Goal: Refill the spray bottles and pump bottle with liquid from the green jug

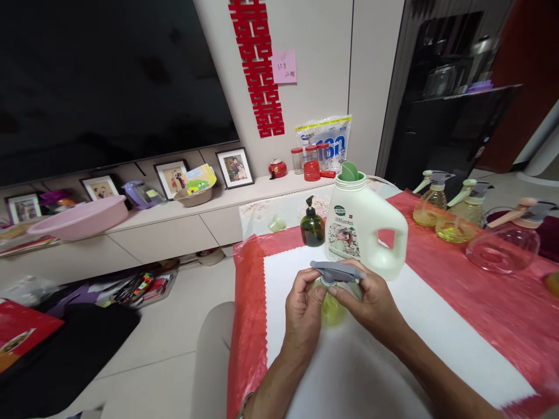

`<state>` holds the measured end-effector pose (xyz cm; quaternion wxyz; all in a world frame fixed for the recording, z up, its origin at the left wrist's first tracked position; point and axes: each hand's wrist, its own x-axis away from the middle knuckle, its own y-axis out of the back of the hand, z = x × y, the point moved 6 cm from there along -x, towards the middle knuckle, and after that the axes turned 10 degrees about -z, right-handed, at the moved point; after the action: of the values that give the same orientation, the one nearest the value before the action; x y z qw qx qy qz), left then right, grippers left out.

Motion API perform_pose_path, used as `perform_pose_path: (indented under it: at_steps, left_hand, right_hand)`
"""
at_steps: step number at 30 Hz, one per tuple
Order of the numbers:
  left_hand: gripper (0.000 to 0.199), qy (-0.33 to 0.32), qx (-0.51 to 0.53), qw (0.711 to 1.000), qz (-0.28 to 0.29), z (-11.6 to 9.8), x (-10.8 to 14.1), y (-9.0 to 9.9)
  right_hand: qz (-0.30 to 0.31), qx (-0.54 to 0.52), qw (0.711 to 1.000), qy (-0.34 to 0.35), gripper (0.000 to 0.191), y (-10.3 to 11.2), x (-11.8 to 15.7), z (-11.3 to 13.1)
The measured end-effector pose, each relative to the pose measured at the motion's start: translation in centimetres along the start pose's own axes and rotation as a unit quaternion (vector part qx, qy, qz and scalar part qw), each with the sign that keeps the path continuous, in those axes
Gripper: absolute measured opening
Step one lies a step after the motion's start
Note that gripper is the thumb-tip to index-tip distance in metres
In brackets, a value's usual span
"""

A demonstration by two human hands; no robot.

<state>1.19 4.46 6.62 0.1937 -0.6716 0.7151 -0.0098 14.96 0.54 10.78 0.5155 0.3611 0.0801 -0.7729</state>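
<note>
Over the white sheet, I hold a small clear spray bottle with yellow-green liquid inside and a grey trigger head. My left hand is closed round its neck from the left, thumb at the front. From the right, my right hand grips the same neck and head, its thumb close to the other one. Just behind stands a large pale-green detergent jug, a green cup-like piece set in its mouth. Left of the jug is a dark green pump bottle.
Several spray bottles, one with a pink head, stand on the red cloth at right. A small clear cap-like item lies behind. Jars and framed photos line the low cabinet beneath a television.
</note>
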Motion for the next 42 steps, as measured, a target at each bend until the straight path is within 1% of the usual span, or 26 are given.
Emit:
perform_pose_path:
  at_steps: [4, 11, 14, 17, 20, 24, 27, 29, 32, 35, 38, 41, 42]
  left_hand:
    - [0.029, 0.015, 0.006, 0.999, 0.03, 0.6, 0.3, -0.2]
    - [0.034, 0.031, -0.005, 0.999, 0.025, 0.9, 0.8, -0.2]
    - [0.034, 0.033, -0.011, 0.999, 0.02, 1.1, 0.9, 0.0]
    - [0.035, 0.028, -0.021, 0.999, 0.022, 1.2, 1.0, 0.1]
    - [0.036, 0.025, -0.027, 0.999, 0.026, 0.7, 1.1, 0.2]
    - [0.029, 0.02, -0.002, 1.0, 0.022, -0.5, 1.0, 0.0]
    - [0.028, 0.021, -0.023, 0.999, 0.038, -1.2, 0.8, -0.7]
    - [0.029, 0.025, -0.052, 0.998, 0.036, -1.4, 0.5, -1.1]
    - [0.03, 0.038, -0.082, 0.996, 0.017, -1.4, 0.2, -1.3]
    - [0.027, 0.031, -0.092, 0.995, 0.008, -1.4, -0.1, -1.2]
    - [0.023, -0.001, -0.1, 0.995, 0.012, -1.4, -0.3, -1.0]
    - [0.023, -0.035, -0.101, 0.994, 0.026, -1.4, -0.4, -0.8]
    - [0.024, -0.041, -0.099, 0.994, 0.034, -1.3, -0.4, -0.8]
  right_hand:
    - [0.013, 0.007, 1.0, 0.012, 0.025, 0.1, -0.2, 0.2]
    - [0.02, 0.057, 0.997, 0.04, 0.028, 0.1, 0.0, 0.9]
    - [0.01, 0.076, 0.996, 0.055, 0.029, -0.1, 0.2, 1.1]
    - [-0.015, 0.09, 0.994, 0.065, 0.031, -0.4, 0.4, 1.1]
    - [-0.03, 0.098, 0.992, 0.068, 0.031, -0.8, 0.6, 1.0]
    - [-0.035, 0.101, 0.991, 0.075, 0.029, -0.9, 0.7, 1.1]
    - [-0.032, 0.1, 0.991, 0.079, 0.035, -0.9, 0.8, 1.3]
    - [-0.023, 0.099, 0.992, 0.078, 0.04, -1.1, 0.9, 1.4]
    - [0.011, 0.102, 0.993, 0.061, 0.047, -1.6, 1.1, 1.5]
    - [0.062, 0.11, 0.991, 0.03, 0.054, -1.9, 1.2, 1.6]
    - [0.125, 0.106, 0.987, 0.002, 0.062, -1.1, 0.9, 2.0]
    - [0.218, 0.055, 0.973, -0.061, 0.077, 0.2, 0.5, 1.6]
    - [0.242, 0.03, 0.966, -0.083, 0.076, 0.6, 0.4, 1.4]
